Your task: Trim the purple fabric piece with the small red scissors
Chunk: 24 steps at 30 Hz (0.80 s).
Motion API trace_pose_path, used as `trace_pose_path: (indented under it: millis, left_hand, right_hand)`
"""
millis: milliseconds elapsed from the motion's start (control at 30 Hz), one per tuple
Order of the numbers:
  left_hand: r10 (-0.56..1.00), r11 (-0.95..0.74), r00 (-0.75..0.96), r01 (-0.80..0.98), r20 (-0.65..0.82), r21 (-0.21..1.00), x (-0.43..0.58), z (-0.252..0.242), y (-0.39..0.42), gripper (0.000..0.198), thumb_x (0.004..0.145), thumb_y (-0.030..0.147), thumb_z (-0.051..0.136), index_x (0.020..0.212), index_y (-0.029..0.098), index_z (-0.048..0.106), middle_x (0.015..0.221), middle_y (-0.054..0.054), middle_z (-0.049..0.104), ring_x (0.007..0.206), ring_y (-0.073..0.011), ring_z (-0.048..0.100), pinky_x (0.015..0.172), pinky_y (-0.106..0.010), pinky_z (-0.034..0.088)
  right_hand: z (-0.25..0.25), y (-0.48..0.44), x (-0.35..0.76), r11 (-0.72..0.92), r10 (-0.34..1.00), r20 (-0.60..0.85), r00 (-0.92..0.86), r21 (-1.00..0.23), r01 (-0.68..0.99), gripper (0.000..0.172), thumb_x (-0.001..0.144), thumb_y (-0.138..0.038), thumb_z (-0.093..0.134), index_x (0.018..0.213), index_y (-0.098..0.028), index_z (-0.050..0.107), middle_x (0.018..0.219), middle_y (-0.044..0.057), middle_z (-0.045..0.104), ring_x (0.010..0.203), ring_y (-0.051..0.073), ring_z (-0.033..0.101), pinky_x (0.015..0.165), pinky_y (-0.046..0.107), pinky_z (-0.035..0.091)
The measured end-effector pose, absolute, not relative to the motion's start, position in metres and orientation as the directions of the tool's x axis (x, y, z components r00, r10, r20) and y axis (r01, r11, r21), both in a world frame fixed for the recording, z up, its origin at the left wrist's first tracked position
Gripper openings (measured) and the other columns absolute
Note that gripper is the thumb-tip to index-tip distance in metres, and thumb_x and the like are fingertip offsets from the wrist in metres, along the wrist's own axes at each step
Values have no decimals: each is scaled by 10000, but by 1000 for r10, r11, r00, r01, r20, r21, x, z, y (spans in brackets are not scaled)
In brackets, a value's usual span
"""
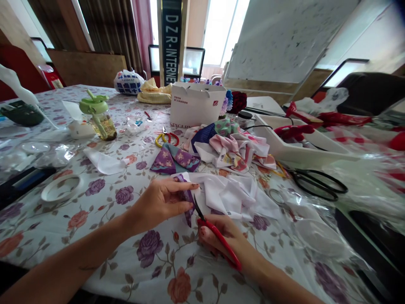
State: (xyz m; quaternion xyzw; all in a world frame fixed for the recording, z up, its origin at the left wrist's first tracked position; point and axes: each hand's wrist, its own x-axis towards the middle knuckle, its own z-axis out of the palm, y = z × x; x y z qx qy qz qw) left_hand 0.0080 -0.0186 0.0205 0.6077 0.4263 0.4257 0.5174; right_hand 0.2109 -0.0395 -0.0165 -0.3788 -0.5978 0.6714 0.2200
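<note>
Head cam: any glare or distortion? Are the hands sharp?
Head view: window blown out; glare on the plastic sheet at right; wide-angle stretching tilts the board; left hand and right hand look fairly sharp.

A purple flowered fabric scrap [187, 202] stands bunched near the front edge of the table [164, 274], just beside the black blades of red-handled scissors [219, 241].

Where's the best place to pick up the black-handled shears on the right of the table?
Take the black-handled shears by their two handle loops, coming from the right: they lie flat, with the loops toward that side and the blades pointing left.
</note>
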Motion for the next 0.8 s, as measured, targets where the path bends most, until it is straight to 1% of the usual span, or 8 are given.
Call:
trace_pose_path:
  millis: [67,167,300,533,667,800]
  left_hand:
    - [956,-85,285,51,67,995,9,21,-19,361,687,151,763,1046,192,749,850,-29,714,755,-174,662,651,-243,542]
    - [956,-56,290,9,51,998,10,21,-18,358,675,122,763,1026,196,756,853,-31,723,778,-187,671,662,-251,550]
    - [952,-9,306,-47,23,999,12,20,-18,367,669,113,762,1026,198,755,869,-30,721,759,-174,663,659,-251,548]
    - [948,-7,318,-57,25,998,12,16,-19,383,674,128,767,1051,190,746,892,-36,713,753,-158,648,694,-264,543]
    - [949,-13,314,-61,32,998,12,17,-19,400,674,141,772,1070,189,739,929,-47,718,767,-166,651,693,-267,545]
    - [949,-30,311,-39,40,999,11,15,-20,419,688,166,770,1104,186,724,996,-58,718,828,-177,656,733,-266,546]
  right_hand:
    - [-15,-40,211,-182,753,-244,-611,-970,163,555,778,-697,568,629,-191,398,541,-69,329,470,61,287,432,226,193]
    - [-15,-41,211,-168,759,-233,-609,-972,162,556,773,-700,570,629,-189,405,551,-65,330,485,65,289,439,231,189]
    - [-15,-40,210,-178,758,-226,-612,-974,139,557,762,-702,582,630,-188,412,539,-71,317,474,61,265,437,236,179]
    - [-15,-42,209,-187,762,-214,-612,-976,108,567,749,-711,593,635,-184,418,525,-80,288,465,53,218,425,240,137]
    - [-14,-43,209,-175,781,-219,-585,-976,133,589,734,-738,579,614,-191,398,511,-75,311,463,56,248,425,238,156]
    - [-14,-44,209,-184,789,-234,-568,-972,145,586,734,-739,577,617,-194,396,508,-73,329,457,58,270,424,236,172]
